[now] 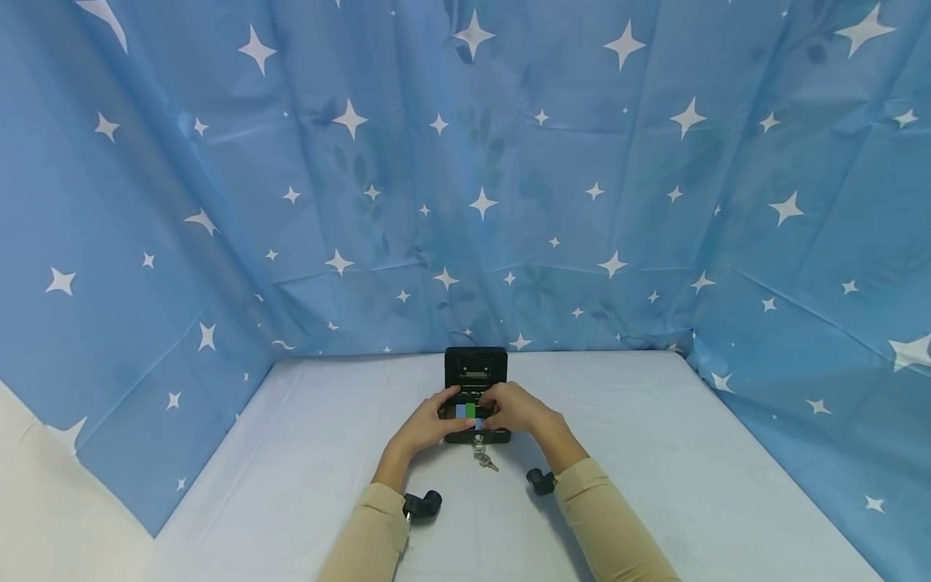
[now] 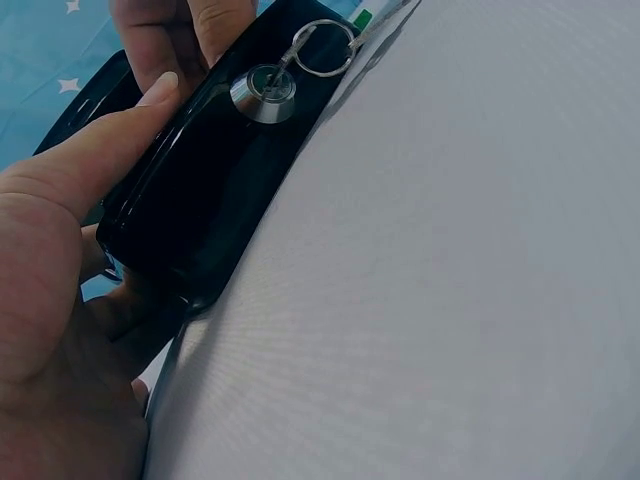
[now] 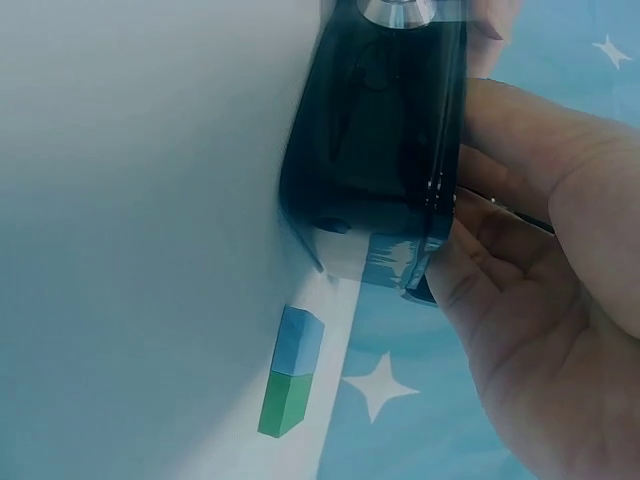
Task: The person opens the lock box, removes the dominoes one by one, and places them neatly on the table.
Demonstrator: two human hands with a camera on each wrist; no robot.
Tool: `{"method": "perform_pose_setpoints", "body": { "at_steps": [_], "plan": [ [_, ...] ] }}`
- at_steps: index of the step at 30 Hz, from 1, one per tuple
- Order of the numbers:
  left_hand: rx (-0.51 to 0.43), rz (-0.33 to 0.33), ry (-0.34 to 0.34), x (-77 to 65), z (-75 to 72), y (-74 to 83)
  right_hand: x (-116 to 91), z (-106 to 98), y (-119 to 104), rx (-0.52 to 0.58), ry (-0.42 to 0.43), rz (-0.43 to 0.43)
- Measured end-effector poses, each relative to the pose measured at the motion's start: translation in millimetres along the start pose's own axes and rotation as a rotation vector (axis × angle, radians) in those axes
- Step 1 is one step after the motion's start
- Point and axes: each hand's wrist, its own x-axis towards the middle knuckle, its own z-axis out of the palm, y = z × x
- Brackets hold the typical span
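A black cash box (image 1: pixel 457 436) stands with its lid (image 1: pixel 476 356) raised, a key in its round lock (image 2: pixel 264 94). My left hand (image 1: pixel 429 422) grips the box's left side, thumb along the front rim, the other fingers round the side. My right hand (image 1: pixel 512 406) reaches over the right part, fingers bent and tips inside the box; I cannot tell whether they hold anything. Blue and green pieces (image 1: pixel 465 411) show between the hands. In the right wrist view, a blue-and-green block (image 3: pixel 290 372) lies beyond the box's end.
A ring with keys (image 1: pixel 485 460) hangs from the lock over the white tabletop (image 1: pixel 327 453). Blue curtains with white stars (image 1: pixel 473 202) enclose the back and sides. Black wrist cameras (image 1: pixel 423 505) are strapped to both forearms.
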Motion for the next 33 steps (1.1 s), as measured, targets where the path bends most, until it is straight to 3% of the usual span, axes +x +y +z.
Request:
{"method": "perform_pose_setpoints", "body": {
  "at_steps": [10,24,33],
  "plan": [
    [-0.008,0.003,-0.005,0.0,-0.9,0.5,5.4,-0.6,-1.2,-0.044,-0.019,-0.015],
    [-0.02,-0.007,-0.003,1.9,-0.4,-0.6,10.2,1.3,-9.8,-0.116,-0.045,0.064],
    [-0.033,0.012,-0.009,3.6,-0.6,-3.4,8.9,3.0,-11.5,-0.139,-0.023,0.039]
  ]
}}
